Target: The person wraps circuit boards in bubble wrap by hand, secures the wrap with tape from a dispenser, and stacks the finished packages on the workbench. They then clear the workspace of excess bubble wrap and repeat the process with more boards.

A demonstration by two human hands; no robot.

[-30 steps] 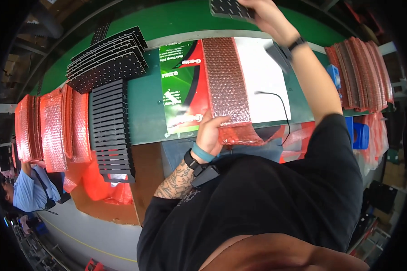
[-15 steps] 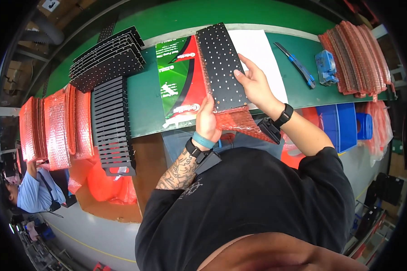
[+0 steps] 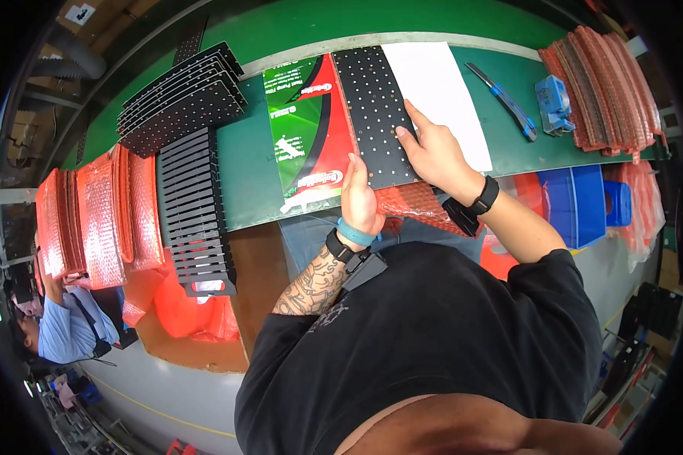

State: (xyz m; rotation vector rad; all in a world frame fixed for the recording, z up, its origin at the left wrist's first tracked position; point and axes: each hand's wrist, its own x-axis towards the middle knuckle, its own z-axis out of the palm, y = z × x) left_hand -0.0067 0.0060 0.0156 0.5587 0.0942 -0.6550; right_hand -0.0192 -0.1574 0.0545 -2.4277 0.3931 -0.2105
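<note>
While the right hand [image 3: 442,155] lies at the right side of the board [image 3: 376,114], thumb on the dotted face, index finger along the edge, the left hand [image 3: 361,199] is at the near left corner. The right hand's other fingers are hidden; cannot tell whether they pinch from beneath. Left hand loosely bent, thumb side to the edge; cannot tell whether it grips board or wrap.

Board: black, flat over the bench [image 3: 243,178], between the printed sheet [image 3: 296,129] and the white sheet [image 3: 442,95], long sides running away from the body. Red wrap [image 3: 410,199] shows past its near end, crumpled.

Handling (judged): board thin, stiff, probably light. Dots may be delicate; avoid pressing or scraping the face. Best hold: the 2 long edges, thumbs kept off the dots. Wrap soft, limp, likely slick; pinch it at the near end.

Around: more boards [image 3: 178,114] by a slotted rack [image 3: 193,197] at left; knife [image 3: 514,111], blue holder [image 3: 554,105] and red stack [image 3: 599,91] at right.
</note>
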